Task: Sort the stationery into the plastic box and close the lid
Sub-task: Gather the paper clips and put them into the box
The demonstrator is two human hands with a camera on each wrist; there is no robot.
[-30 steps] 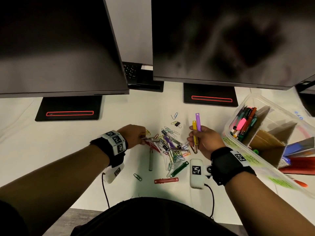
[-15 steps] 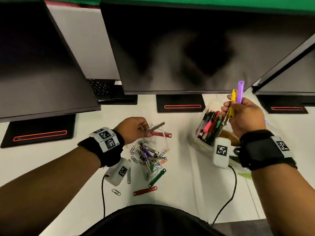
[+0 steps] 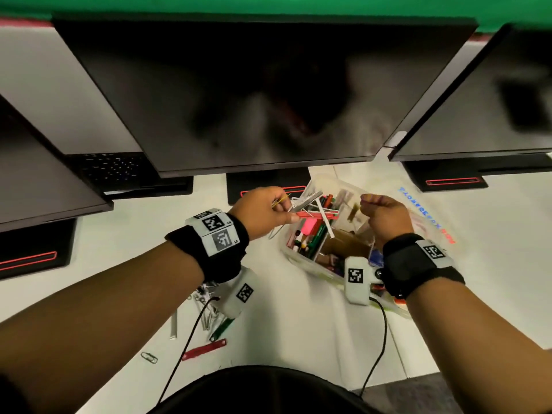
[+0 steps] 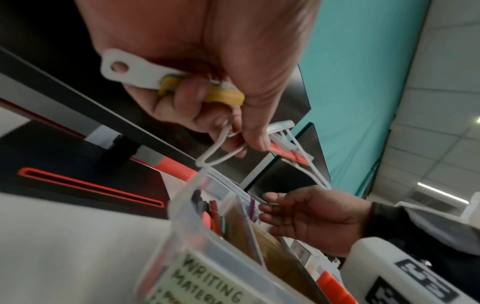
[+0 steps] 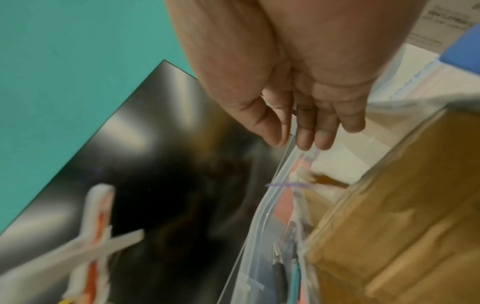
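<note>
Head view first: your left hand (image 3: 260,212) sits at centre frame, pinching a bundle of file fasteners (image 3: 313,210), red, white and grey strips that stick out to the right over the left end of the plastic box (image 3: 301,259). The box stands open just right of centre, pens (image 3: 310,234) upright in its left compartment and a brown cardboard divider (image 3: 346,245) beside them. Your right hand (image 3: 385,216) hovers over the box's far side with fingers loosely curled; whether they grip anything you cannot tell from here. More clips and fasteners (image 3: 209,318) lie on the white desk (image 3: 298,324) at lower left, partly under your left wrist

Left wrist view: your fingers (image 4: 197,98) curl round a white strip with a hole (image 4: 124,70) and a yellow piece (image 4: 223,97), while white wire loops (image 4: 221,152) hang from the fingertips just above the box rim (image 4: 192,185). Your right hand (image 4: 311,216) appears at centre right, fingers relaxed and spread over the box, a purple strip (image 4: 252,207) just off their tips

Right wrist view: your fingers (image 5: 306,127) are straight and close together, empty, above the clear box wall (image 5: 270,205); the fastener bundle (image 5: 96,242) blurs at lower left
</note>
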